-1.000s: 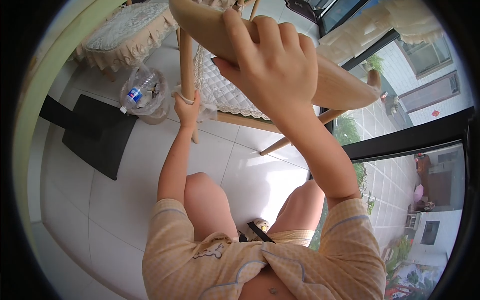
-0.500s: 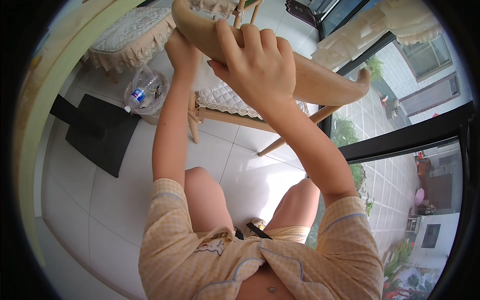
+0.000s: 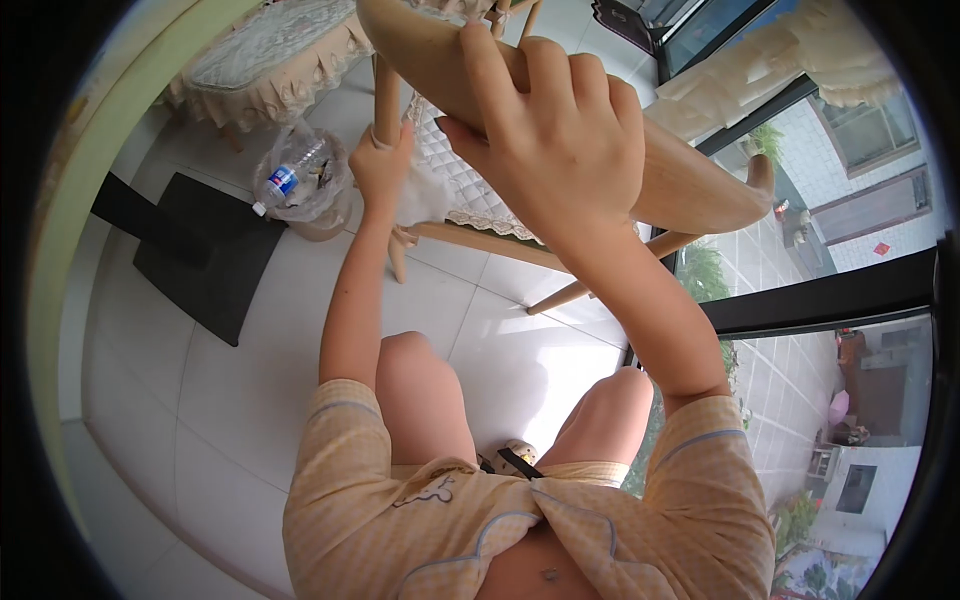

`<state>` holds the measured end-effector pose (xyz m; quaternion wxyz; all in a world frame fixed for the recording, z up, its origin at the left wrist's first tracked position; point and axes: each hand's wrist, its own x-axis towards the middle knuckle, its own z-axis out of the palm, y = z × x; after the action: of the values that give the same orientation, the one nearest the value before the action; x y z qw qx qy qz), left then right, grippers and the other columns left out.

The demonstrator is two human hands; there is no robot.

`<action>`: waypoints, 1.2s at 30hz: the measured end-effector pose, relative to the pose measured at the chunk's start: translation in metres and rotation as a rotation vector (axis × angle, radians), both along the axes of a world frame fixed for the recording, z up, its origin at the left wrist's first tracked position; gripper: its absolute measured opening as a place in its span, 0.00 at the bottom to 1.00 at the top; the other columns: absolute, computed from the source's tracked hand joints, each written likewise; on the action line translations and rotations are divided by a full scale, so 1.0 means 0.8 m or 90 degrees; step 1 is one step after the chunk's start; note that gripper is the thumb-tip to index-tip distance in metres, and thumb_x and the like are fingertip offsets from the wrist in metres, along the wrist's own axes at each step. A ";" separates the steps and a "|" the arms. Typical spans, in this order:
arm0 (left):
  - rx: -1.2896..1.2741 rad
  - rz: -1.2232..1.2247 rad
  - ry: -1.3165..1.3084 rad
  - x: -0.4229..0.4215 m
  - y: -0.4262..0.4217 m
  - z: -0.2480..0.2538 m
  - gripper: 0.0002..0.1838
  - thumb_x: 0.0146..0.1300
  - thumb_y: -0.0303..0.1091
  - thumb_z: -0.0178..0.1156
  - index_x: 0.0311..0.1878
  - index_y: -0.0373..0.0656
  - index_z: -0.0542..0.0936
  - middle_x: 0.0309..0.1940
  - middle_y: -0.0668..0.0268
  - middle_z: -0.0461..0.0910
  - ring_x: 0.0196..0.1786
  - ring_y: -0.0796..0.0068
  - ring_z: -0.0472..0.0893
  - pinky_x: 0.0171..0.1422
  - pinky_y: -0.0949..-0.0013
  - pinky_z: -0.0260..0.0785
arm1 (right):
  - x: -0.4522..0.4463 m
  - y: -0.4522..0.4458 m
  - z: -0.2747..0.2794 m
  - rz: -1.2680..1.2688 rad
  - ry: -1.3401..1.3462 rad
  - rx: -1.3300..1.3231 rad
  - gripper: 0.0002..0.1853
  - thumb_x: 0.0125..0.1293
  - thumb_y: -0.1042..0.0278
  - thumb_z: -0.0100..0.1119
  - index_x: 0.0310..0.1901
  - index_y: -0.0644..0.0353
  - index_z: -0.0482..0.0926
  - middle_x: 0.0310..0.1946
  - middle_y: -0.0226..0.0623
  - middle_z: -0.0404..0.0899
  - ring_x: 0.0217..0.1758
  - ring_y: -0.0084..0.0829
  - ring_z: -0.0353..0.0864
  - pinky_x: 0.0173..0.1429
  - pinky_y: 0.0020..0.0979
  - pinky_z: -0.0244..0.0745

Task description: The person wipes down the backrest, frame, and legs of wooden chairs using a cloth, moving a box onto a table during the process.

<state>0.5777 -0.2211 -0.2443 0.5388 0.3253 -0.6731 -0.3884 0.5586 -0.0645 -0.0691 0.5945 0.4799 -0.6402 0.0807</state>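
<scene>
Near the chair's left side we see a bin (image 3: pixel 322 227) on the floor, lined with a clear plastic bag; in it a plastic bottle (image 3: pixel 283 182) with a blue label leans, its white cap poking past the rim. The chair's backrest (image 3: pixel 690 185) is smooth, pale wood, curved like a bow. Our right hand (image 3: pixel 560 140) is wrapped around its middle, fingers over the top edge and thumb underneath. Our left hand (image 3: pixel 383 165) is curled around the round wooden post (image 3: pixel 387 95) below the backrest's left end; beside the wrist hangs a thin white cloth (image 3: pixel 425 197), and we cannot tell how much of it lies under the fingers. The seat carries a quilted cushion (image 3: pixel 440 150) with a lace edge. Pale, glossy tiles cover the floor (image 3: pixel 470 330), which meets a black-framed window (image 3: pixel 800 305) along its right edge.
</scene>
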 end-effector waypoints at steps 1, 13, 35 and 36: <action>-0.003 0.005 0.002 -0.001 -0.001 -0.019 0.14 0.47 0.38 0.64 0.26 0.35 0.75 0.20 0.55 0.77 0.25 0.59 0.79 0.30 0.64 0.67 | 0.000 -0.001 0.000 -0.004 -0.010 0.006 0.30 0.29 0.54 0.67 0.43 0.45 0.75 0.25 0.25 0.68 0.25 0.25 0.67 0.26 0.26 0.59; -0.079 0.102 -0.042 0.011 0.023 -0.086 0.19 0.48 0.39 0.64 0.35 0.37 0.69 0.24 0.50 0.76 0.29 0.47 0.77 0.32 0.56 0.68 | 0.004 0.005 0.002 0.007 -0.033 0.022 0.30 0.34 0.53 0.66 0.45 0.47 0.73 0.26 0.27 0.69 0.26 0.26 0.67 0.27 0.27 0.60; -0.023 0.077 -0.039 -0.003 0.006 -0.002 0.16 0.47 0.41 0.64 0.27 0.37 0.75 0.23 0.52 0.77 0.29 0.53 0.78 0.32 0.61 0.69 | 0.001 0.000 0.000 0.002 -0.025 0.007 0.29 0.33 0.53 0.66 0.44 0.47 0.73 0.27 0.26 0.69 0.26 0.25 0.67 0.29 0.27 0.60; -0.019 0.079 -0.044 0.000 0.010 -0.023 0.16 0.47 0.41 0.64 0.27 0.37 0.75 0.23 0.52 0.77 0.29 0.53 0.78 0.32 0.61 0.69 | 0.001 0.000 -0.003 0.004 -0.029 0.011 0.29 0.33 0.53 0.66 0.44 0.47 0.73 0.27 0.26 0.69 0.26 0.25 0.67 0.29 0.27 0.60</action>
<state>0.5776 -0.2133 -0.2628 0.5434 0.3715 -0.6754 -0.3325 0.5595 -0.0646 -0.0712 0.5751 0.4848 -0.6530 0.0881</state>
